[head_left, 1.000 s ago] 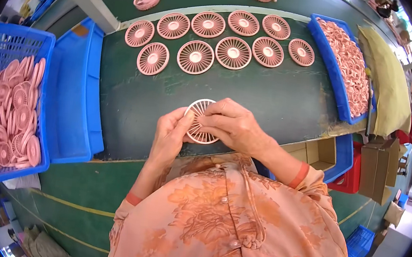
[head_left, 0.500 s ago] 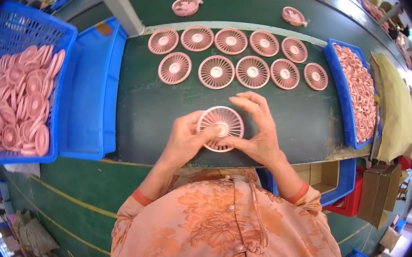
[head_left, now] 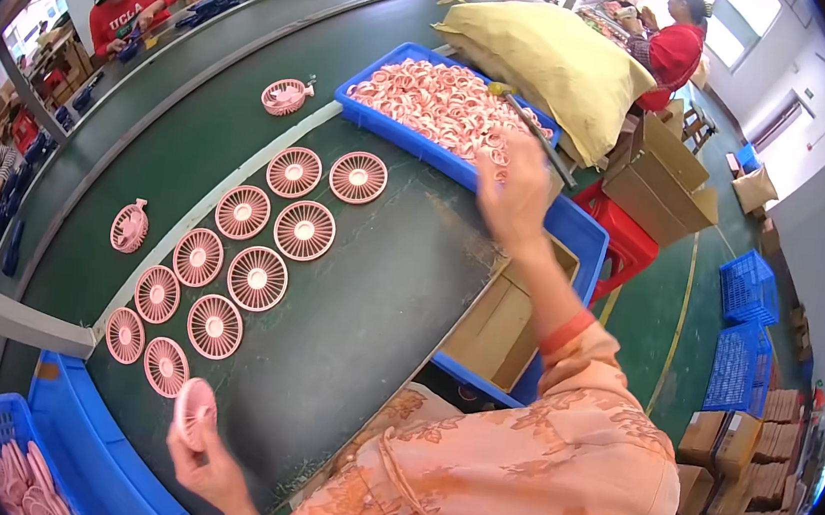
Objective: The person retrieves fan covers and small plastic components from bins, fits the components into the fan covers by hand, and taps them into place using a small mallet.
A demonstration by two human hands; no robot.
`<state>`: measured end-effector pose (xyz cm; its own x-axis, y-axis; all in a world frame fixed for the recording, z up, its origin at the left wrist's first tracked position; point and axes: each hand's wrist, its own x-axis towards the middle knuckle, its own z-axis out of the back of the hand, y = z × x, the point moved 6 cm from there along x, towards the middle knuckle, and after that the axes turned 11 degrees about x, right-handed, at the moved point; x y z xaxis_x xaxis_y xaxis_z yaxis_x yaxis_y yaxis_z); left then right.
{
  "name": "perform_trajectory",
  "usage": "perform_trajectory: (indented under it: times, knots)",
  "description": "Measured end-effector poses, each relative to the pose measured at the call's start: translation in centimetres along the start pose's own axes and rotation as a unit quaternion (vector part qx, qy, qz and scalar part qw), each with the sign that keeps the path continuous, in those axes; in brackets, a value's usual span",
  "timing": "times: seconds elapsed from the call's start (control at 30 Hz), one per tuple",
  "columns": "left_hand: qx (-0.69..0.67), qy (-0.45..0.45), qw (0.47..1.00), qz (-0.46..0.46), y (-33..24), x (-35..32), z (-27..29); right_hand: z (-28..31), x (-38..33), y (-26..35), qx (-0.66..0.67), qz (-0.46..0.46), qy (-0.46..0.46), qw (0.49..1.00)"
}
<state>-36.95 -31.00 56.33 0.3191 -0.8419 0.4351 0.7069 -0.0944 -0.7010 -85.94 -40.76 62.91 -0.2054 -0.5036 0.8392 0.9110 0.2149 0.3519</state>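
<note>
My left hand (head_left: pixel 212 473) grips a pink round grille (head_left: pixel 194 414) by its edge, tilted up over the front of the table. My right hand (head_left: pixel 517 193) is over the near edge of a blue tray (head_left: pixel 399 144) heaped with small pink ring-like parts (head_left: pixel 429 103). Motion smears its fingers, so whether they hold a part is unclear. On the dark green table, pink spoked grilles (head_left: pixel 256 278) lie flat in two rows, beside and beyond my left hand.
Two pink round assemblies (head_left: pixel 287 97) sit on the belt (head_left: pixel 195 124) beyond the pale rail. A yellow sack (head_left: pixel 553 66) lies behind the tray. Blue crates (head_left: pixel 77 433) stand lower left, one with more grilles. An open carton (head_left: pixel 496 327) lies at the table's edge. Other people work farther off.
My hands have parted: the left moved left with the grille, the right reached over to the tray of small parts. The view has swung to the right.
</note>
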Motion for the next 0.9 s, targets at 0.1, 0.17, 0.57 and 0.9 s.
perform_trajectory:
  times: [0.1,0.17,0.57,0.9]
  knots:
    - [0.040,0.060,0.991,-0.112,-2.0,-1.5,-2.6,2.4,1.0,-11.0,-0.234,-0.112,0.035,0.965]
    - [0.038,0.065,0.976,-0.205,-4.6,-1.8,-4.1,2.8,0.4,-15.8,-0.284,-0.271,0.159,0.906]
    - [0.083,0.231,0.944,-0.221,-5.8,-3.4,-9.1,3.1,-1.0,-14.6,-0.196,-0.253,0.134,0.938]
    - [0.104,0.230,0.946,-0.201,-5.5,-3.3,-9.9,-5.2,-9.3,0.2,0.268,-0.331,0.330,0.842]
